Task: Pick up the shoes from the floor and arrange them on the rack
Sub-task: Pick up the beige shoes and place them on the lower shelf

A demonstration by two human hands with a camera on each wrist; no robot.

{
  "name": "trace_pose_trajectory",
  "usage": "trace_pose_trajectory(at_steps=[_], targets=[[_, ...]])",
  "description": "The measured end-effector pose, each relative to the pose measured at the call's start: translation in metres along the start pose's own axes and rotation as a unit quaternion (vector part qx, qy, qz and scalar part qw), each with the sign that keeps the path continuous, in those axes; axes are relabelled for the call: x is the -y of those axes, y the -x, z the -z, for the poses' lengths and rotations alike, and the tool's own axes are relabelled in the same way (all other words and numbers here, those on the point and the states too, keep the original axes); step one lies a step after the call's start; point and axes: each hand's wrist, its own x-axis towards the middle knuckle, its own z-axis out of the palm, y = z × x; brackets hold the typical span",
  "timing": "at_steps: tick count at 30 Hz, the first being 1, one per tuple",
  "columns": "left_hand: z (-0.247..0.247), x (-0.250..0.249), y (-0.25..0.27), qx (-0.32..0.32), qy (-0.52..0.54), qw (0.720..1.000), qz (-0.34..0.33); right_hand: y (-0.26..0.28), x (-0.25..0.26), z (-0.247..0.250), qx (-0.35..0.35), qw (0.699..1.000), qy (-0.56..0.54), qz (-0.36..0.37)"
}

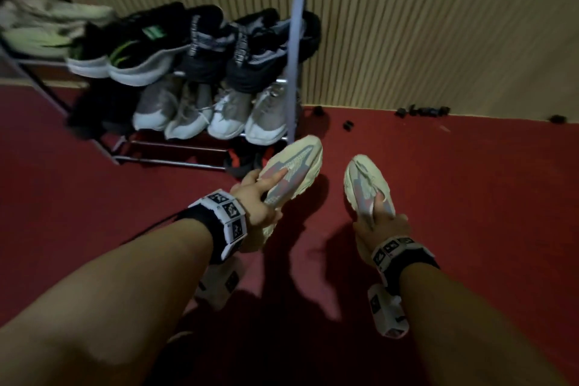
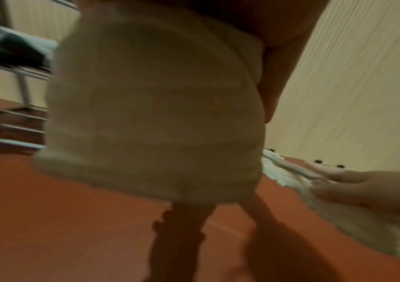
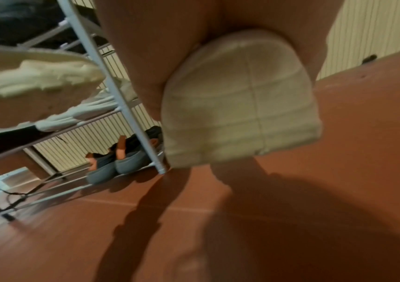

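Each hand holds one of two cream sneakers with pink and grey panels above the red floor. My left hand [image 1: 257,197] grips the left sneaker [image 1: 297,163] by its heel end, with the toe raised towards the rack's right post [image 1: 294,56]. My right hand [image 1: 380,222] grips the right sneaker [image 1: 365,182] at its collar, toe pointing away from me. The left wrist view is filled by the left sneaker's heel [image 2: 155,114], with a finger [image 2: 278,76] down its side. In the right wrist view, fingers [image 3: 146,57] wrap the right sneaker's heel [image 3: 240,106].
The metal rack [image 1: 175,147] stands against a ribbed wall. Black-green and dark grey sneakers fill its top tier, and grey-white ones [image 1: 228,116] the middle. A dark pair [image 3: 121,162] sits at the right of the bottom tier. Small black objects [image 1: 419,111] lie along the wall base.
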Motion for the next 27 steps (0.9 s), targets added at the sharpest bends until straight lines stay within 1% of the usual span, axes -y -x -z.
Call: trace_pose_trajectory(at_steps=[3, 5, 7, 9, 12, 15, 18, 20, 23, 25, 26, 27], targets=[[0.010, 0.039, 0.016, -0.015, -0.020, 0.999, 0.032, 0.013, 0.017, -0.017, 0.016, 1.000, 0.013, 0.007], [0.015, 0.060, 0.023, -0.023, -0.009, 0.999, 0.036, 0.022, 0.029, -0.030, 0.021, 0.999, 0.042, 0.005], [0.022, 0.079, 0.028, -0.020, -0.002, 0.999, 0.031, 0.027, 0.038, -0.049, 0.028, 0.994, 0.101, 0.013], [0.033, 0.102, 0.030, -0.009, -0.014, 1.000, 0.024, 0.028, 0.046, -0.069, 0.013, 0.990, 0.141, 0.002], [0.049, 0.137, 0.025, 0.007, -0.024, 0.999, 0.020, 0.047, 0.070, -0.082, 0.015, 0.991, 0.123, -0.045], [0.072, 0.168, 0.020, 0.025, -0.033, 0.999, 0.020, 0.071, 0.107, -0.086, 0.033, 0.994, 0.062, -0.088], [0.095, 0.198, 0.014, 0.054, -0.053, 0.997, 0.013, 0.090, 0.142, -0.103, 0.054, 0.993, 0.081, -0.068], [0.111, 0.219, 0.011, 0.078, -0.067, 0.995, 0.014, 0.104, 0.163, -0.118, 0.055, 0.993, 0.073, -0.069], [0.123, 0.249, 0.005, 0.077, -0.028, 0.997, 0.007, 0.123, 0.195, -0.139, 0.035, 0.992, 0.086, -0.084], [0.128, 0.268, 0.005, 0.053, -0.013, 0.999, 0.002, 0.130, 0.216, -0.150, 0.031, 0.990, 0.096, -0.101], [0.131, 0.277, 0.005, 0.039, -0.019, 0.999, -0.013, 0.132, 0.227, -0.154, 0.027, 0.988, 0.108, -0.104], [0.135, 0.284, 0.005, 0.040, -0.002, 0.999, -0.007, 0.133, 0.239, -0.158, 0.027, 0.987, 0.120, -0.107]])
